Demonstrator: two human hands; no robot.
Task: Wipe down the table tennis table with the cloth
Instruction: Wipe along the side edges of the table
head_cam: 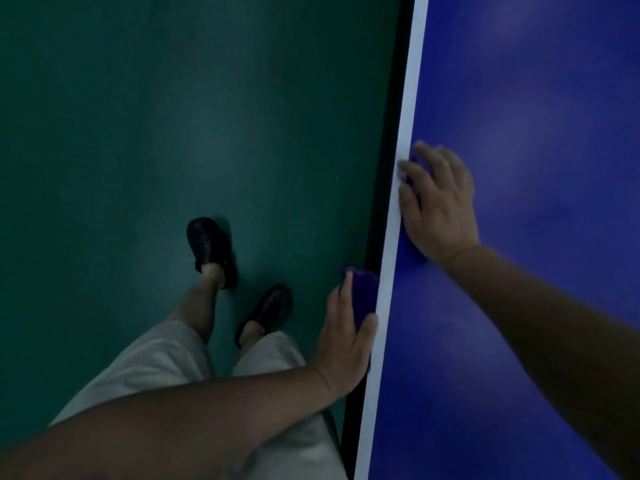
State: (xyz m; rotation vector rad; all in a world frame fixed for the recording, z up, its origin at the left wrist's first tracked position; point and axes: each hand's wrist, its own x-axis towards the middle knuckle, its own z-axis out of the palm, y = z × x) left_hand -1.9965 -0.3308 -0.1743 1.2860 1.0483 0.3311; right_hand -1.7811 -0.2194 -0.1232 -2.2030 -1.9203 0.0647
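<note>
Left forearm: crosses the bottom of the view, nearest the lens, and ends in the left hand (346, 341) at the side of the table (519, 98).
Cloth (363, 296): purple and bunched, held in the left hand against the table's dark side rim, just outside the white edge line (405, 133). It is not on the blue top.
Left fingers (341, 296): curled round the cloth, with the thumb lying over its table-side face. The grip is narrow and filled by the fabric.
Right hand (443, 206): palm down on the blue top, farther along the table than the left hand.
Right fingers (412, 174): straight and slightly spread, tips reaching the white edge line. They appear to hold nothing. Whether the dark patch under them is shadow cannot be told.
Step in hand (judged): wiping the side rim along its length, with the right hand used as a brace.
Doing it well (judged): keep the cloth flat against the rim with even thumb pressure, draw it in one direction in overlapping passes, and walk with the stroke rather than overreach.
Remaining (judged): whether the blue top is already wiped cannot be told.
Surroundings: green floor (138, 133), dark shoes (211, 247) and pale shorts (156, 368) beside the table.
</note>
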